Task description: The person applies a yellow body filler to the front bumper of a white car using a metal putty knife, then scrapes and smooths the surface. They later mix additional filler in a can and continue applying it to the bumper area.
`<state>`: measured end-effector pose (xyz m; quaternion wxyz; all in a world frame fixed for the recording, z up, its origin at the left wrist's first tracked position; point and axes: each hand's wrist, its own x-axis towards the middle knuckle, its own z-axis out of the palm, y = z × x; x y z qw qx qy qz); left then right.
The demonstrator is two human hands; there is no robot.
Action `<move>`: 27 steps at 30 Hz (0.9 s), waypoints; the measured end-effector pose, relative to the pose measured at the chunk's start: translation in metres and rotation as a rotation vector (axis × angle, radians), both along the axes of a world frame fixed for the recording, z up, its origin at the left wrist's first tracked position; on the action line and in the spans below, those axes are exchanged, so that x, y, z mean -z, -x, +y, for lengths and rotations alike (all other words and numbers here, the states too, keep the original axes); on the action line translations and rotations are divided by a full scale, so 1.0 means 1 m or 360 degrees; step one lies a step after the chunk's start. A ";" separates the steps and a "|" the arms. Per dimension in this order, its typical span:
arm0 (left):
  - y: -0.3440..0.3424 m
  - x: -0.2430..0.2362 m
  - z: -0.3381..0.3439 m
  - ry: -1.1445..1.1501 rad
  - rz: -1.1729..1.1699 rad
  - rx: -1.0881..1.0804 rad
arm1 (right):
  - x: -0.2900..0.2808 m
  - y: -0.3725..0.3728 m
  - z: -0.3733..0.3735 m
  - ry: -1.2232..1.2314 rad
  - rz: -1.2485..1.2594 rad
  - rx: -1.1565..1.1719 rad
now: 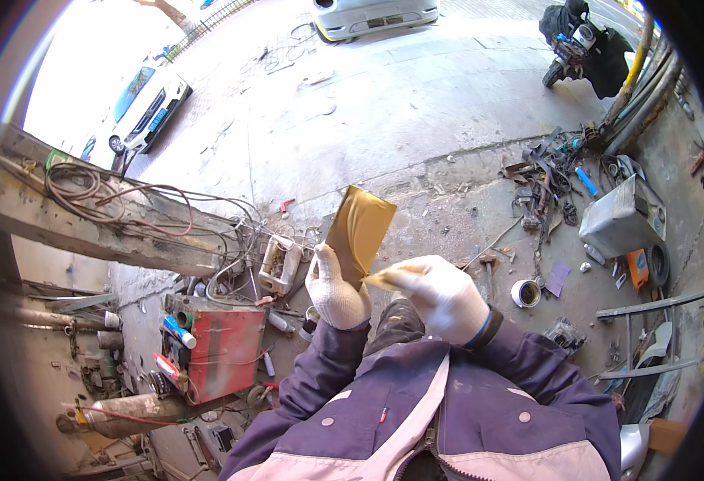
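In front of my chest I hold up a flat, rectangular gold-brown packet (361,228) with creases down its face. My left hand (337,290), in a white knitted work glove, is closed round its lower left side with the thumb along the edge. My right hand (442,293), gloved the same way, pinches a pointed gold-brown piece (382,279) at the packet's lower right corner. Whether this piece is still joined to the packet, I cannot tell. What the packet contains is hidden.
Left stand a red metal box (225,353) and a dirty white plastic container (279,263), near a beam with coiled cables (87,192). Right are a tin can (526,293), a pale canister (623,215), metal rails (655,303) and scrap. Cars and a motorbike (584,48) stand beyond.
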<state>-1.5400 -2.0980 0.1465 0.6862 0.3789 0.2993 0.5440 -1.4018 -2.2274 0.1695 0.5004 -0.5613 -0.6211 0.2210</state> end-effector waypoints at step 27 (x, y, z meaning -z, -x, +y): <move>-0.162 -0.009 0.323 -0.1024 0.0687 0.0169 | 0.003 -0.153 0.312 0.0024 -0.0241 0.0234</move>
